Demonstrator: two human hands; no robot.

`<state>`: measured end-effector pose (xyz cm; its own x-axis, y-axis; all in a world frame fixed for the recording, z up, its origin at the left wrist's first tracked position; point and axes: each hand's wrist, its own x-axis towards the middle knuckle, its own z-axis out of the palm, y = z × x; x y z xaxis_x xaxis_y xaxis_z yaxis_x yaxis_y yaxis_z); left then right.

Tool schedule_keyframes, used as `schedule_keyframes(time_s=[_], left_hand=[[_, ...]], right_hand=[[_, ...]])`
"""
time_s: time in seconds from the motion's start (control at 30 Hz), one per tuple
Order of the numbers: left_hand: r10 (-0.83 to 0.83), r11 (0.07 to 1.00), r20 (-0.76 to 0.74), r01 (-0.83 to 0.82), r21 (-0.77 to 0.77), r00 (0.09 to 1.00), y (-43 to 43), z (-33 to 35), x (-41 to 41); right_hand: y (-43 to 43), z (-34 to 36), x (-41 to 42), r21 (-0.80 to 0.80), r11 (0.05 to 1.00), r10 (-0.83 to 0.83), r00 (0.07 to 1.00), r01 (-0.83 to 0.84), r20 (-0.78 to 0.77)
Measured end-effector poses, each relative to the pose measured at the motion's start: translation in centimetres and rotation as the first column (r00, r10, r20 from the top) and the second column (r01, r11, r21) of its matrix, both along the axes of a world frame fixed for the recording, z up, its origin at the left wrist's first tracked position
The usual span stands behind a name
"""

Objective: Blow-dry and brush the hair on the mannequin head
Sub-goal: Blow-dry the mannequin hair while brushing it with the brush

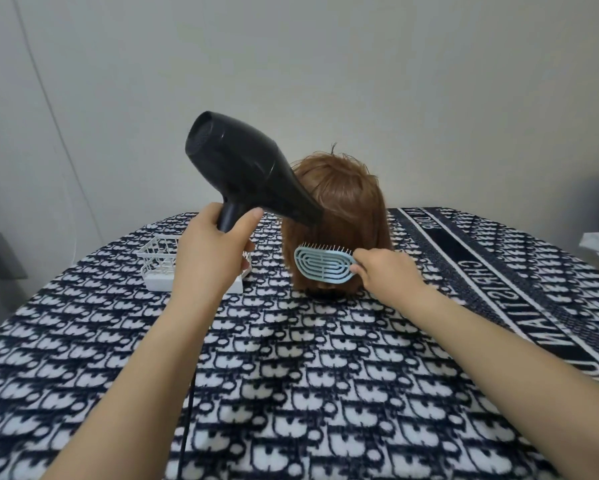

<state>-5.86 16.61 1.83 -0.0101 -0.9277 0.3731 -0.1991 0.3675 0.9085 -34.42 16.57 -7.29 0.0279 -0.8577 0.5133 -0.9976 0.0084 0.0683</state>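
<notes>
A mannequin head (343,209) with short reddish-brown hair stands on the patterned table, its back toward me. My left hand (209,254) grips the handle of a black hair dryer (242,168), whose nozzle points down and right at the hair's left side. My right hand (384,275) holds a light blue vented brush (324,266) by its handle. The brush lies against the lower back of the hair, bristles facing into it.
A dark blue and white patterned cloth (291,375) covers the table. A white plastic basket (159,265) sits left of the mannequin, partly behind my left hand. The dryer's black cord (189,410) hangs down near the front. A plain wall stands behind.
</notes>
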Motion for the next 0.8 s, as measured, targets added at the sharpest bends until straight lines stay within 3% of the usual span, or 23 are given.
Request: schedule_keyframes(time_s=[0.1, 0.17, 0.2, 0.23, 0.33, 0.4, 0.47, 0.57, 0.6, 0.67, 0.73, 0.8], left_hand=[[0.115, 0.99, 0.169, -0.1, -0.097, 0.979, 0.0, -0.4, -0.1], [0.289, 0.949, 0.353, -0.216, -0.232, 0.89, 0.0, -0.8, 0.0], [0.307, 0.941, 0.368, -0.223, -0.253, 0.877, 0.0, -0.9, 0.0], [0.261, 0.955, 0.333, -0.192, -0.226, 0.906, 0.0, -0.9, 0.0], [0.022, 1.0, 0.04, -0.021, -0.02, 0.999, 0.0, -0.6, -0.3], [0.008, 1.0, 0.019, -0.008, 0.001, 1.0, -0.2, -0.7, -0.2], [0.111, 0.99, 0.175, -0.094, -0.103, 0.978, -0.3, -1.2, 0.0], [0.366, 0.912, 0.394, -0.241, -0.332, 0.843, -0.2, -1.8, 0.0], [0.373, 0.909, 0.396, -0.244, -0.338, 0.839, -0.2, -1.8, -0.1], [0.246, 0.957, 0.302, -0.181, -0.228, 0.921, -0.2, -1.8, -0.2], [0.154, 0.983, 0.206, -0.128, -0.134, 0.967, -0.3, -1.7, -0.2], [0.171, 0.98, 0.223, -0.142, -0.141, 0.96, -0.4, -1.8, -0.2]], right_hand=[[-0.3, -1.0, 0.2, 0.053, 0.999, -0.013, 0.997, 0.009, 0.072], [-0.7, -1.3, 0.3, 0.096, 0.995, -0.012, 0.988, -0.003, 0.155], [-0.9, -1.3, 0.4, 0.125, 0.992, -0.016, 0.98, -0.009, 0.197], [-1.0, -1.4, 0.4, 0.157, 0.987, -0.023, 0.975, -0.012, 0.221], [-1.1, -1.9, 0.3, 0.288, 0.958, -0.07, 0.974, 0.005, 0.216], [-1.0, -2.6, 0.2, 0.353, 0.935, -0.099, 0.944, -0.019, 0.313], [-1.1, -3.1, 0.4, 0.392, 0.917, -0.106, 0.905, -0.071, 0.412], [-1.1, -2.9, 1.0, 0.399, 0.908, -0.076, 0.888, -0.126, 0.453], [-1.0, -2.8, 1.1, 0.391, 0.912, -0.06, 0.901, -0.126, 0.429], [-0.6, -2.8, 1.1, 0.343, 0.934, -0.016, 0.949, -0.098, 0.313], [-0.1, -3.2, 0.8, 0.268, 0.962, 0.038, 0.996, -0.058, 0.08], [0.3, -4.1, 0.6, 0.236, 0.971, 0.074, 0.992, -0.047, -0.106]])
